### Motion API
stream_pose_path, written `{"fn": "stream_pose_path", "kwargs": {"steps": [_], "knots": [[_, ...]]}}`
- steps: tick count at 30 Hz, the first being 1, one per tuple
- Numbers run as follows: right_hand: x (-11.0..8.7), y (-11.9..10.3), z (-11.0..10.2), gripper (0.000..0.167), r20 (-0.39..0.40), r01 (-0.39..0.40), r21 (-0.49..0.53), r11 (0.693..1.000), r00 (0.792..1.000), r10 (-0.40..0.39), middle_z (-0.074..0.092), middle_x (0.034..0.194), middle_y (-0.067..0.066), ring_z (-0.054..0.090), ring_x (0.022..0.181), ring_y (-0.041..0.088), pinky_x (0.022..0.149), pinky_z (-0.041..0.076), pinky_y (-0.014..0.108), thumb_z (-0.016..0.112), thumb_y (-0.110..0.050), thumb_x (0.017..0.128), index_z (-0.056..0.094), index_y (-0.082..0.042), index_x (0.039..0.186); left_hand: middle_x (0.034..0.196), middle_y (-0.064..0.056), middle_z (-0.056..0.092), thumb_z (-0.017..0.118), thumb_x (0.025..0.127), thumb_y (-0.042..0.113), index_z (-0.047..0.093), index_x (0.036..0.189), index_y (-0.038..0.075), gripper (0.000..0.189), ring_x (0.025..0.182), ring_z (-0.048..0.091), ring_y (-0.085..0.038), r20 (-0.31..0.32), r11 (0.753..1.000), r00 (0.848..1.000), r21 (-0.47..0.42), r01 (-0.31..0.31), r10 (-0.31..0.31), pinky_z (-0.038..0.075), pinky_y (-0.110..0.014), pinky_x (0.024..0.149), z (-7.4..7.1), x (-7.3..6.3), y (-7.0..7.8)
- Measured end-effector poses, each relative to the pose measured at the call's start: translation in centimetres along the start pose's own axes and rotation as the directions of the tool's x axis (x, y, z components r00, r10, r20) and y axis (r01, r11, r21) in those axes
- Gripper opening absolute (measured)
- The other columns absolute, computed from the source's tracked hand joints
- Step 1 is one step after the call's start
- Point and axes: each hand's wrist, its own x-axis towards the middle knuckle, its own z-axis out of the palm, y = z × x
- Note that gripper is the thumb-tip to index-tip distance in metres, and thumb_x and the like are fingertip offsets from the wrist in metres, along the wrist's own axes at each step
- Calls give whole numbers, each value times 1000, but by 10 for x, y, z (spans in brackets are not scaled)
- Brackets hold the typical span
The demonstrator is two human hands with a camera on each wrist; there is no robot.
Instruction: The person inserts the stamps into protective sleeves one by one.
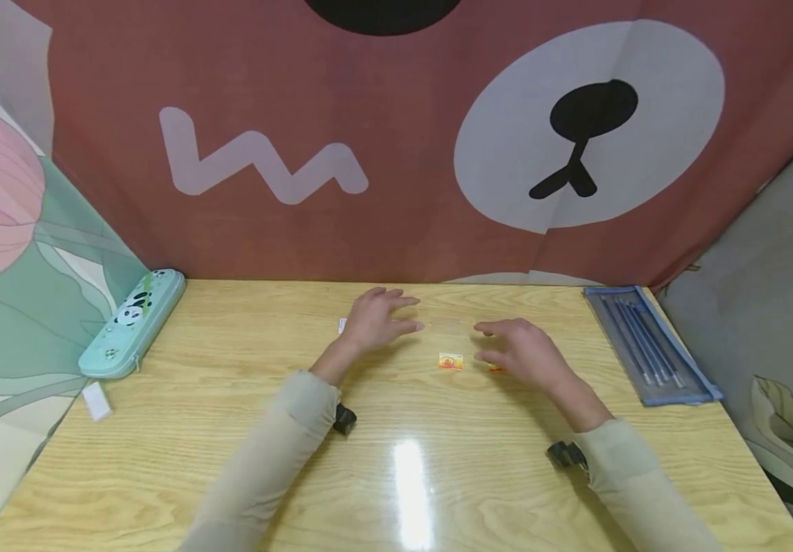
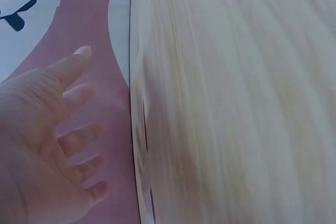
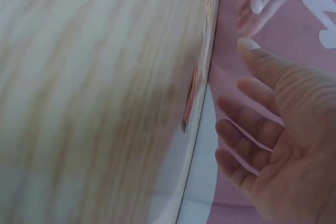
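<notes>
My left hand point(image 1: 376, 320) hovers over the back middle of the table, its fingers apart and loosely bent, holding nothing. A small white card-like piece point(image 1: 342, 325) shows just beside it, partly hidden. Across from it my right hand point(image 1: 524, 353) is held with loosely bent fingers and nothing in its grasp. Between the hands lies a small yellow-and-orange card point(image 1: 450, 361). A second orange card point(image 1: 496, 369) is mostly covered by the right hand in the head view; in the right wrist view a red-orange card point(image 3: 190, 98) lies flat, apart from the fingers point(image 3: 247, 140).
A mint panda pencil case point(image 1: 133, 326) stands at the table's left edge, with a white eraser-like block point(image 1: 97, 401) before it. A blue-edged mesh pouch point(image 1: 652, 345) with several pencils lies at the right. A bear-print cloth point(image 1: 383, 230) hangs behind the table point(image 1: 162, 460).
</notes>
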Motion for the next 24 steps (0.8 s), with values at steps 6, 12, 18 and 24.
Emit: {"fn": "stream_pose_path", "kwargs": {"steps": [6, 12, 18, 24], "knots": [[5, -7, 4, 38, 28, 56, -81, 995, 998, -54, 75, 93, -2, 66, 88, 18, 85, 55, 45, 81, -29, 87, 74, -13, 121, 152, -7, 53, 68, 95, 49, 64, 138, 31, 47, 141, 48, -36, 22, 1000, 1000, 29, 0, -1, 38, -57, 116, 8, 7, 12], [6, -16, 8, 30, 31, 109, -124, 986, 994, -106, 73, 90, -5, 64, 84, 15, 80, 55, 40, 83, -32, 85, 78, -16, 110, 154, -4, 52, 66, 95, 53, 64, 137, 36, 45, 142, 49, -33, 57, 995, 998, 98, 33, -38, 39, -52, 117, 15, 10, 20], [8, -20, 12, 27, 39, 126, -124, 984, 992, -122, 74, 91, -6, 64, 84, 13, 78, 55, 38, 84, -34, 83, 79, -19, 105, 154, -4, 52, 67, 94, 52, 61, 140, 38, 48, 142, 49, -29, 72, 993, 996, 108, 50, -58, 37, -48, 120, 20, 14, 21], [11, -20, 17, 26, 67, 128, -149, 981, 991, -119, 75, 92, -9, 63, 84, 13, 77, 54, 37, 84, -36, 83, 79, -22, 104, 150, -4, 56, 67, 93, 53, 61, 139, 40, 48, 138, 53, -28, 84, 991, 995, 126, 40, -51, 40, -49, 115, 26, 18, 22]]}}
